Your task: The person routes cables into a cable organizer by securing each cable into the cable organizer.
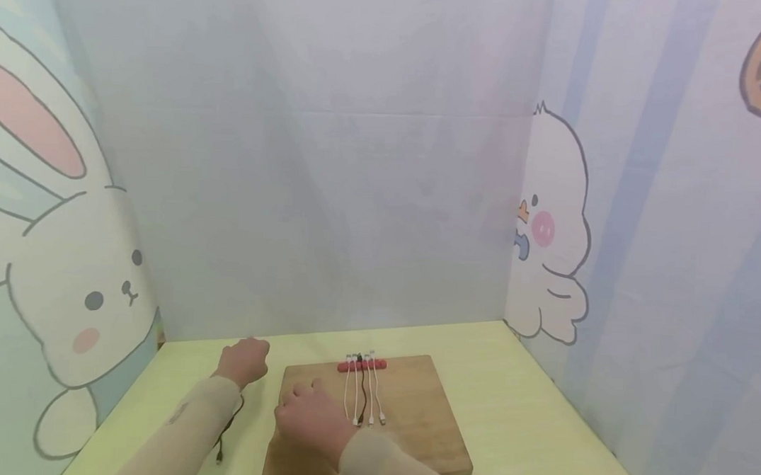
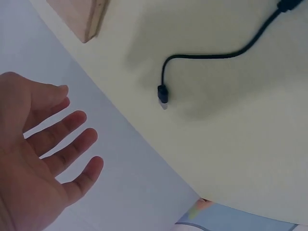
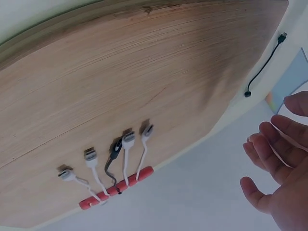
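My left hand (image 1: 242, 361) hovers over the table's left side, its fingers loosely bent and nothing in them in the left wrist view. Below it lies a short black USB cable (image 2: 207, 56), slightly curved. Over the left part of the wooden board (image 1: 420, 409) is my right hand (image 1: 314, 417), fingers relaxed and apart, holding nothing. A red cable holder (image 3: 144, 174) sits along the board's far edge. Several short cables are set in it side by side: white cables (image 3: 126, 156) and one black cable (image 3: 110, 166) among them, their plugs lying toward the board's middle.
The board rests on a pale yellow table (image 1: 508, 392). A plain grey cloth wall (image 1: 331, 193) rises behind it. Printed side walls stand left and right, with a rabbit (image 1: 93, 253) and a white chick (image 1: 553, 238).
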A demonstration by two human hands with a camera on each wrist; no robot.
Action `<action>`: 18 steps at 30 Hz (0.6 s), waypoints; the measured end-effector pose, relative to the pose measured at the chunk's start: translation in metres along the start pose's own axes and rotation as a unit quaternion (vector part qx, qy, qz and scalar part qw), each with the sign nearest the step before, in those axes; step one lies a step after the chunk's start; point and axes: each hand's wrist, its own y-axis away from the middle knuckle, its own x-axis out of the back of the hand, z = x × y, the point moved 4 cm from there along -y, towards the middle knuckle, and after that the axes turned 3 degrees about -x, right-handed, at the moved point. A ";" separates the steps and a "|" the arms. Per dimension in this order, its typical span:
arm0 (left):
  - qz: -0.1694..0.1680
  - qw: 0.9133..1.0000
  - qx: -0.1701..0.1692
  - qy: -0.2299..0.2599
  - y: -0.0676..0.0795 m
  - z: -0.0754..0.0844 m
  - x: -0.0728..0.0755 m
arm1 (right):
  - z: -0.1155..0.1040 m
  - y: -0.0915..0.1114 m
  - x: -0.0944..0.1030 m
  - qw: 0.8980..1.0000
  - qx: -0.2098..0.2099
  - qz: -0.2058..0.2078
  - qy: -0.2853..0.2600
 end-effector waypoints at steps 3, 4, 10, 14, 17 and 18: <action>-0.017 1.000 0.012 0.012 0.007 -0.013 -0.011 | -0.007 -0.005 -0.004 1.000 0.013 0.008 0.007; -0.025 0.999 0.018 0.019 0.010 -0.018 -0.014 | -0.009 -0.007 -0.005 1.000 0.016 0.006 0.006; -0.085 0.994 0.031 0.063 0.027 -0.041 -0.040 | -0.025 -0.011 -0.008 0.999 0.039 -0.030 -0.021; -0.117 0.990 0.031 0.066 0.036 -0.044 -0.048 | -0.038 -0.006 -0.009 0.995 0.053 -0.064 -0.062; -0.126 0.989 0.031 0.066 0.038 -0.041 -0.050 | -0.048 -0.007 -0.017 0.991 0.056 -0.089 -0.078; -0.125 0.989 0.031 0.067 0.038 -0.040 -0.050 | -0.051 -0.008 -0.020 0.991 0.056 -0.096 -0.075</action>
